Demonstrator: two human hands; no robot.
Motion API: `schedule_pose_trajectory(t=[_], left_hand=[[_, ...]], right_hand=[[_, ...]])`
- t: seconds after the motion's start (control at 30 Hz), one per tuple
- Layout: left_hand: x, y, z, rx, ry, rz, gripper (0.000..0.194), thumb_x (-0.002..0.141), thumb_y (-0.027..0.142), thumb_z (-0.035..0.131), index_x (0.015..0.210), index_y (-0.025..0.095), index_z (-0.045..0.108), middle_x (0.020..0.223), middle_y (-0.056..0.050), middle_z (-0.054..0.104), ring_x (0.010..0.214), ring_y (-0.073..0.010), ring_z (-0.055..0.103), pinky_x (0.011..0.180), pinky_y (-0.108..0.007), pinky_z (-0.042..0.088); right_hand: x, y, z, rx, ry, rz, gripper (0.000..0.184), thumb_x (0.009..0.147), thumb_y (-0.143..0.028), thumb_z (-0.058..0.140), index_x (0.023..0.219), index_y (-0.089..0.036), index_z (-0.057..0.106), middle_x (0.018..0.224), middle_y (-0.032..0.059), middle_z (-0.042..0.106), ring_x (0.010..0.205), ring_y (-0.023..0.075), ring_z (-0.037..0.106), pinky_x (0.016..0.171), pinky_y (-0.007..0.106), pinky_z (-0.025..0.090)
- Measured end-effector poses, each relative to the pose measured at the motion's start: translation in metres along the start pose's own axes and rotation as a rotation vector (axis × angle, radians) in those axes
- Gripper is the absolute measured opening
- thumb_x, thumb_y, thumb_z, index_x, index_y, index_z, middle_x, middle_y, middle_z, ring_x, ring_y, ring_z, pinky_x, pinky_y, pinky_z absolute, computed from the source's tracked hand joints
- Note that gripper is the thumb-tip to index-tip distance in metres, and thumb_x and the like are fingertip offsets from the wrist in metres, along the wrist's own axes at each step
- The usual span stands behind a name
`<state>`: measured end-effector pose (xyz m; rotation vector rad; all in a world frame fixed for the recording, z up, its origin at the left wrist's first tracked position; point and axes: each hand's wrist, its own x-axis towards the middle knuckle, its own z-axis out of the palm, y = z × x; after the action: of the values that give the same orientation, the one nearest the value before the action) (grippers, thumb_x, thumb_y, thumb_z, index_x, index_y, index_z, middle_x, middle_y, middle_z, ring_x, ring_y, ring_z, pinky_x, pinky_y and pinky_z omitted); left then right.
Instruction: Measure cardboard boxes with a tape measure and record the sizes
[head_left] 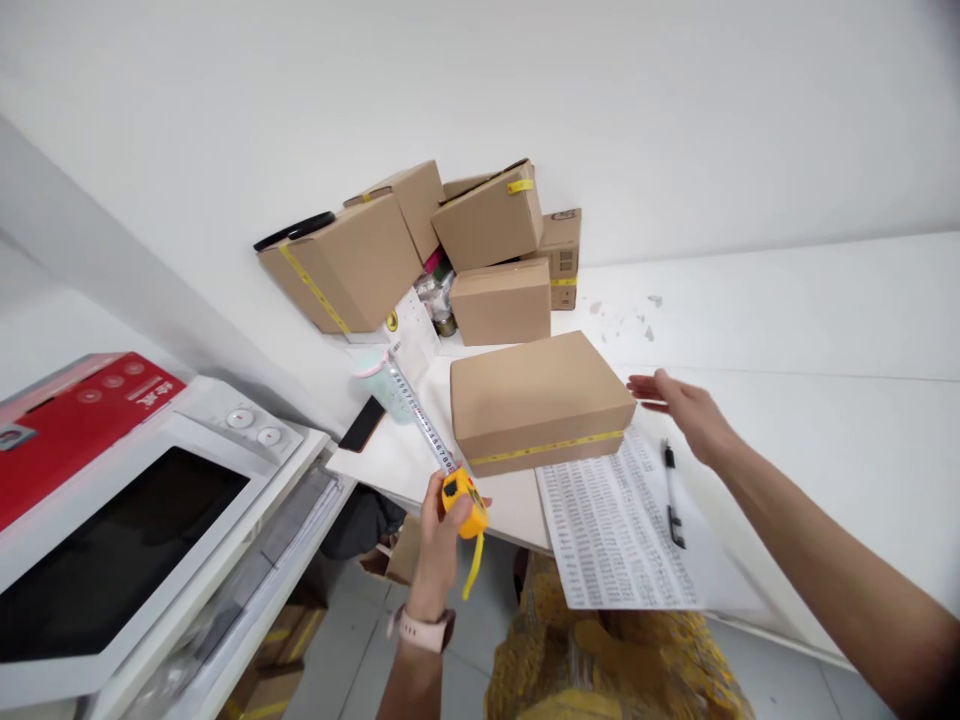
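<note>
The left hand [439, 530] is closed around a yellow tape measure [466, 505], at the front edge of the tabletop [795, 470] near its left corner; the thumb lies on the case. The metal blade [424, 420] extends obliquely toward the back left, passing beside the left end of a closed cardboard box [540, 390]. A short yellow strap [473, 568] hangs from the case.

The right hand [690, 410] is open and empty, its fingers extended together toward the right end of the box; whether the fingertips touch it cannot be told.

The cardboard box lies flat near the front edge, left of the tabletop's middle, with yellow tape [547, 447] along its near side. Printed sheets [600, 540] lie at its front right, reaching the front edge; a pen [672, 495] rests on them. A dark phone [361, 424] lies near the left corner. Further cardboard boxes [487, 225] are piled at the back left, against the wall [645, 110].
</note>
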<state>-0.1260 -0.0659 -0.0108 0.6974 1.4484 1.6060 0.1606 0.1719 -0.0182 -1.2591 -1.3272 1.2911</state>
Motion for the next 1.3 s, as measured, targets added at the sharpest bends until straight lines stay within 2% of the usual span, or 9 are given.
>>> schedule_pose_trajectory(t=[0.07, 0.17, 0.33, 0.47, 0.67, 0.87, 0.97, 1.13, 1.3], left_hand=[[0.011, 0.001, -0.002, -0.044, -0.024, -0.05, 0.065, 0.06, 0.055, 0.085, 0.108, 0.025, 0.054, 0.12, -0.009, 0.063, 0.078, -0.025, 0.072, 0.067, -0.036, 0.057], [0.02, 0.023, -0.002, -0.087, -0.107, -0.013, 0.062, 0.058, 0.052, 0.085, 0.103, 0.022, 0.056, 0.134, -0.011, 0.057, 0.079, -0.0231, 0.071, 0.07, -0.038, 0.058], [0.029, 0.077, 0.001, -0.149, -0.187, 0.091, 0.052, 0.065, 0.046, 0.079, 0.105, 0.02, 0.058, 0.127, -0.011, 0.064, 0.073, -0.0237, 0.072, 0.042, -0.022, 0.046], [0.038, 0.095, 0.015, -0.124, -0.237, 0.056, 0.048, 0.072, 0.045, 0.074, 0.105, 0.012, 0.065, 0.119, -0.015, 0.068, 0.064, -0.0224, 0.072, 0.034, -0.019, 0.038], [-0.001, 0.096, 0.049, -0.218, -0.3, 0.125, 0.042, 0.077, 0.042, 0.073, 0.108, 0.015, 0.065, 0.132, -0.016, 0.062, 0.069, -0.0218, 0.074, 0.033, -0.017, 0.043], [-0.033, 0.066, 0.1, -0.279, -0.644, -0.343, 0.053, 0.077, 0.052, 0.071, 0.111, 0.012, 0.064, 0.121, -0.018, 0.067, 0.067, -0.0259, 0.075, 0.032, -0.016, 0.042], [-0.027, 0.058, 0.117, -0.258, -0.661, -0.418, 0.055, 0.074, 0.054, 0.072, 0.109, 0.011, 0.064, 0.114, -0.017, 0.068, 0.066, -0.0249, 0.075, 0.031, -0.016, 0.039], [-0.022, 0.063, 0.128, -0.232, -0.624, -0.433, 0.056, 0.071, 0.054, 0.074, 0.107, 0.012, 0.062, 0.111, -0.014, 0.066, 0.066, -0.024, 0.074, 0.032, -0.017, 0.038], [-0.017, 0.064, 0.135, -0.225, -0.614, -0.42, 0.057, 0.069, 0.056, 0.074, 0.104, 0.012, 0.061, 0.106, -0.013, 0.068, 0.064, -0.023, 0.073, 0.032, -0.017, 0.037]], right_hand=[[-0.021, 0.011, 0.003, 0.053, -0.152, -0.009, 0.058, 0.091, -0.072, 0.045, 0.108, -0.024, 0.072, 0.128, 0.0102, 0.068, 0.12, 0.0277, 0.062, 0.102, 0.041, 0.051], [-0.041, -0.007, 0.009, 0.049, -0.23, -0.131, 0.054, 0.093, -0.067, 0.049, 0.128, -0.03, 0.066, 0.142, 0.0039, 0.059, 0.131, 0.0273, 0.054, 0.107, 0.041, 0.047], [-0.052, -0.064, 0.004, -0.166, -0.033, -0.273, 0.062, 0.084, -0.06, 0.065, 0.142, -0.037, 0.057, 0.145, 0.0039, 0.055, 0.118, 0.0287, 0.057, 0.092, 0.04, 0.054], [-0.045, -0.062, 0.004, -0.223, 0.106, -0.196, 0.062, 0.08, -0.057, 0.068, 0.138, -0.034, 0.059, 0.137, 0.0061, 0.058, 0.099, 0.0259, 0.061, 0.082, 0.042, 0.056], [-0.021, -0.048, 0.009, -0.254, 0.117, -0.192, 0.062, 0.08, -0.048, 0.067, 0.138, -0.029, 0.058, 0.137, 0.0083, 0.059, 0.094, 0.0239, 0.062, 0.083, 0.044, 0.056], [0.003, -0.086, 0.017, -0.366, 0.053, -0.456, 0.046, 0.092, -0.037, 0.05, 0.132, -0.02, 0.064, 0.136, 0.0106, 0.062, 0.118, 0.027, 0.059, 0.099, 0.044, 0.049], [0.018, -0.1, 0.025, -0.467, -0.034, -0.518, 0.042, 0.095, -0.034, 0.044, 0.125, -0.019, 0.07, 0.134, 0.0092, 0.065, 0.123, 0.0268, 0.057, 0.103, 0.042, 0.045], [0.035, -0.108, 0.042, -0.596, -0.211, -0.414, 0.04, 0.095, -0.035, 0.048, 0.119, -0.018, 0.075, 0.121, 0.0064, 0.072, 0.108, 0.0248, 0.065, 0.097, 0.034, 0.047], [0.043, -0.11, 0.053, -0.59, -0.206, -0.321, 0.033, 0.092, -0.04, 0.057, 0.104, -0.019, 0.079, 0.094, 0.0024, 0.076, 0.088, 0.0214, 0.067, 0.082, 0.028, 0.048]])
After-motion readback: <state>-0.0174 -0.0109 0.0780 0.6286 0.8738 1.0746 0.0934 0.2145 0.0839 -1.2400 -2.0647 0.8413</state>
